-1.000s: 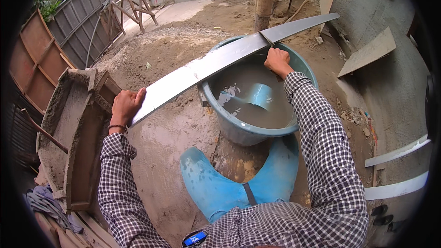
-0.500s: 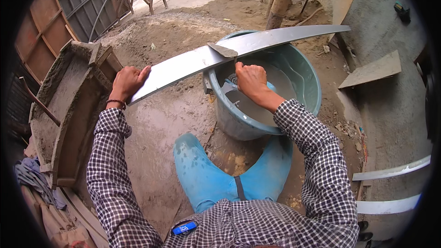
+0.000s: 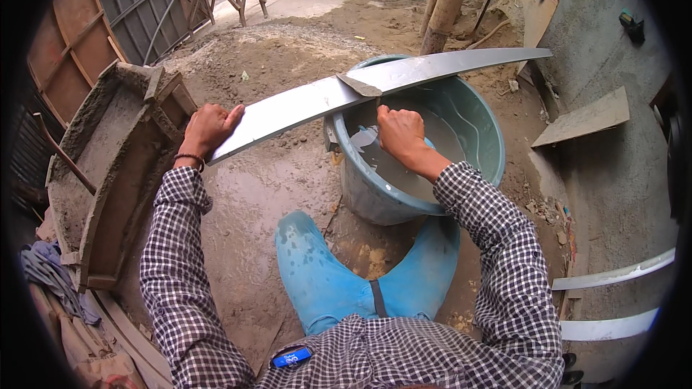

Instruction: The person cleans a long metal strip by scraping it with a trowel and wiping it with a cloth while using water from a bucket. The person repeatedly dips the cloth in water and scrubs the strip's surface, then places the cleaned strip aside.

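A long silver metal straightedge point(image 3: 288, 109) lies slantwise across the top of a round green plastic tub point(image 3: 373, 201). My left hand point(image 3: 210, 132) grips its near left end, with the thumb along the top face. In my right hand point(image 3: 404, 137), closed in a fist over the tub, is the handle of a pointed trowel point(image 3: 360, 86). The trowel's grey blade rests against the upper face of the straightedge, and the handle is mostly hidden by my fingers. Murky grey water point(image 3: 441, 124) stands in the tub below.
A mortar-crusted wooden trough point(image 3: 108, 173) stands at the left. Two metal strips point(image 3: 613, 271) lie at the lower right, below a tilted board point(image 3: 585, 117) by the wall. A bamboo post point(image 3: 447, 7) rises behind the tub. Wet, muddy ground point(image 3: 259, 202) surrounds my knees.
The trowel blade has shifted slightly right along the straightedge and turned, its tip angled up more to the left. The left hand keeps its hold on the end.
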`<state>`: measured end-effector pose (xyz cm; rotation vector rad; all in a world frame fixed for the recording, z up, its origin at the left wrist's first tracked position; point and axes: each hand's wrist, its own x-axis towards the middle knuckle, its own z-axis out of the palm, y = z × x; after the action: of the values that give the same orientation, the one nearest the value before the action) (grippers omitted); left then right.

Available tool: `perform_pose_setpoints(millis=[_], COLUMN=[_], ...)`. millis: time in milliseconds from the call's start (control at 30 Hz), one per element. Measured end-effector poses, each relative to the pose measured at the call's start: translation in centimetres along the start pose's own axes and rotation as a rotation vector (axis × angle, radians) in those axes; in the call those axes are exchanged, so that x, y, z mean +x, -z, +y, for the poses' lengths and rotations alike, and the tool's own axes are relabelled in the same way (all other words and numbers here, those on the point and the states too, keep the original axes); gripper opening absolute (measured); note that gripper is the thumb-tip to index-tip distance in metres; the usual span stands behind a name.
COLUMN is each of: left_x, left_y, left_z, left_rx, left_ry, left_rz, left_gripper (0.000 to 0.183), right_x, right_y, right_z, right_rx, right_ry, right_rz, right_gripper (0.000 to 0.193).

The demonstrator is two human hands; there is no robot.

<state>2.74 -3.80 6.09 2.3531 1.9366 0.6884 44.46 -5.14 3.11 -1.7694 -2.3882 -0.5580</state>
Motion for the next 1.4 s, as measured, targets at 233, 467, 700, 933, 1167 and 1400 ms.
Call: perform_pose_setpoints(millis=[233,467,700,933,1167,1400], left_x=[0.0,0.0,0.3,0.2,0.4,1.0], left_y=[-0.6,-0.7,-0.3,-0.6,-0.9,-0.3], left_z=[-0.6,-0.9,0.3,-0.9,-1.1,0.1], left_rx=[0.018,0.006,0.000,0.047,0.052,0.100], left_ry=[-0.032,0.008,0.055,0.015,0.015,-0.003], left_rz=[0.015,-0.009,-0.025,0.031,0.044,0.051], left_gripper=[0.071,0.067,0.068,0.076,0.074,0.069], right_x=[-0.6,-0.9,0.1,1.0,0.5,1.1], right_y=[0.0,-1.0,-1.1,1.6,2.1,6.1], right_z=[0.1,-0.8,-1.7,-4.7,-6.1,-4.7], right_rx=[0.048,0.014,0.035,-0.002,0.027,0.167], right_ry=[0.035,0.054,0.023,0.134,0.221,0.065], right_rz=[-0.016,-0.014,0.051,0.071,0.085,0.027], right_gripper=[0.016,0.013,0.011,0.010,0.009,0.019])
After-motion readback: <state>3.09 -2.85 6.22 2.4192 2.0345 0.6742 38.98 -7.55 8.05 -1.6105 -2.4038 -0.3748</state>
